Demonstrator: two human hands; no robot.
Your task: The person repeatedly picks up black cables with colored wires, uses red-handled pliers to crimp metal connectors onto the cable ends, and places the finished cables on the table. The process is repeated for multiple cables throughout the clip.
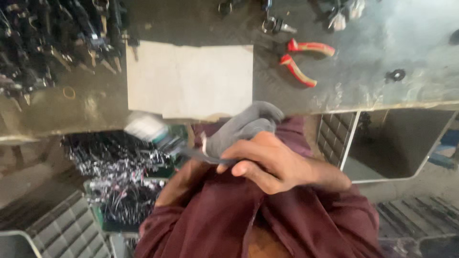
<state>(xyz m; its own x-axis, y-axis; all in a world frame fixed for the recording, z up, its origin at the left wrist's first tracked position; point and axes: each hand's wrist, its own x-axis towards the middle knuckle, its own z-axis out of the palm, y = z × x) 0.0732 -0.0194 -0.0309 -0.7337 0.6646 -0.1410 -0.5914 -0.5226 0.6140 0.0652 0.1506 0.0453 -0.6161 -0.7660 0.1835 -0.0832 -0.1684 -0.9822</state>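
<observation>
right hand (267, 162): fingers curled narrow, pinching grey glove (246, 126) cuff | left hand: inside glove, below worktop (373, 71) near edge | glove: long axis slants, fingertips toward worktop's far-right corner

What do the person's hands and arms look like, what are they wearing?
The left hand wears a grey knit work glove that covers the fingers and palm. The right hand is bare, with no glove, ring or watch showing. Both arms come out of a loose maroon garment; its cloth is bunched back, so the forearms are uncovered below the pushed-up sleeves. No markings show on glove or cloth.
</observation>
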